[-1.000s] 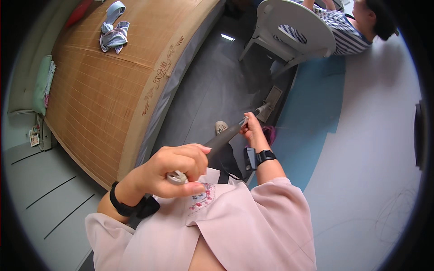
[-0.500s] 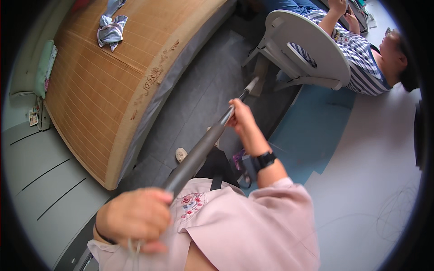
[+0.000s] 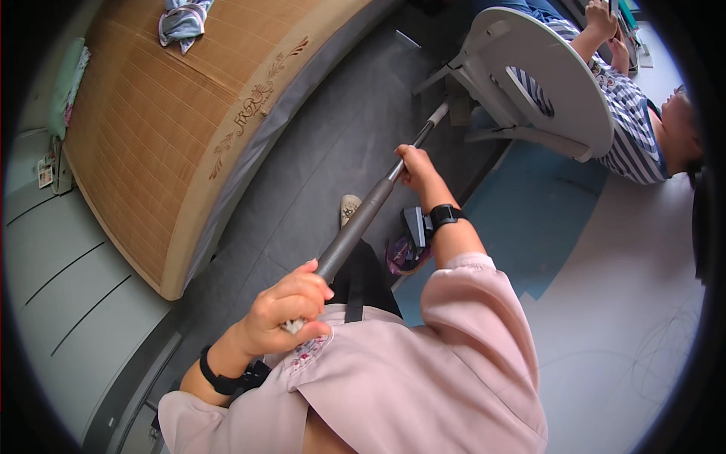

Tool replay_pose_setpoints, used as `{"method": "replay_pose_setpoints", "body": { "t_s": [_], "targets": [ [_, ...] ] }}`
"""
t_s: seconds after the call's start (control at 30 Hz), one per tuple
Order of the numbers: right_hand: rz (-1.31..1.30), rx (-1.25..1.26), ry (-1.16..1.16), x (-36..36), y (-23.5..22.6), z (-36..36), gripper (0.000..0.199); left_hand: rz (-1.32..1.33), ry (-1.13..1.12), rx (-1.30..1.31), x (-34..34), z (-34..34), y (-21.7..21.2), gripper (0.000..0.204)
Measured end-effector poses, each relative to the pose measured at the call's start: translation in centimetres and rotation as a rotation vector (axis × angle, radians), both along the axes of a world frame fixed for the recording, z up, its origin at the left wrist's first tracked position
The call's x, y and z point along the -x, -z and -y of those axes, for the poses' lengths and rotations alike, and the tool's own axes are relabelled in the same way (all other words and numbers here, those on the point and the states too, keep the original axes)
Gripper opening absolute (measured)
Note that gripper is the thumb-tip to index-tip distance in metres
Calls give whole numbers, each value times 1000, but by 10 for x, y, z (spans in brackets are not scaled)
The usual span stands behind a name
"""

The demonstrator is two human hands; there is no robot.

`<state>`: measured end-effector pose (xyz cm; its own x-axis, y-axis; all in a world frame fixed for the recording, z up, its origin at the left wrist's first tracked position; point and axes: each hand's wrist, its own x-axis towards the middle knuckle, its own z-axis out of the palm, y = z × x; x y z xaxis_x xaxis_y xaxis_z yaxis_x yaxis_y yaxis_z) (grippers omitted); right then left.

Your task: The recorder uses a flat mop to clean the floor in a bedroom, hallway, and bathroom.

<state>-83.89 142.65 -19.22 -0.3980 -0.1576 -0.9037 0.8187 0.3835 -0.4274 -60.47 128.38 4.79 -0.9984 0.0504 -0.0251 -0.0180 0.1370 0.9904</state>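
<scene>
Left hand [image 3: 291, 306]: one of your two, fingers wrapped around the near end of one gray pole [image 3: 357, 227]
Right hand [image 3: 414, 164]: your other, curled around it farther along
Gray pole: slants away, far end near one white chair [image 3: 581, 94]
Bed [image 3: 174, 129]: one, at left, bearing one crumpled cloth [image 3: 184, 26]
White chair: one seated person [image 3: 637, 151], striped shirt

Home bedroom; mat-covered bed [image 3: 174, 144], white chair [image 3: 572, 83]
</scene>
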Motion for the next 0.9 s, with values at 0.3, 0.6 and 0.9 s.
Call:
{"method": "replay_pose_setpoints", "body": {
  "t_s": [0.3,0.6,0.9],
  "targets": [
    [242,125,49,-146,-39,6,26,-139,117,102,-98,12,-77,25],
    [405,313,-50,-279,-110,81,19,-303,228,22,-210,47,-142,28],
    [125,186,40,-233,-61,95,20,-109,-56,-197,-216,50,-87,39]
  ]
}}
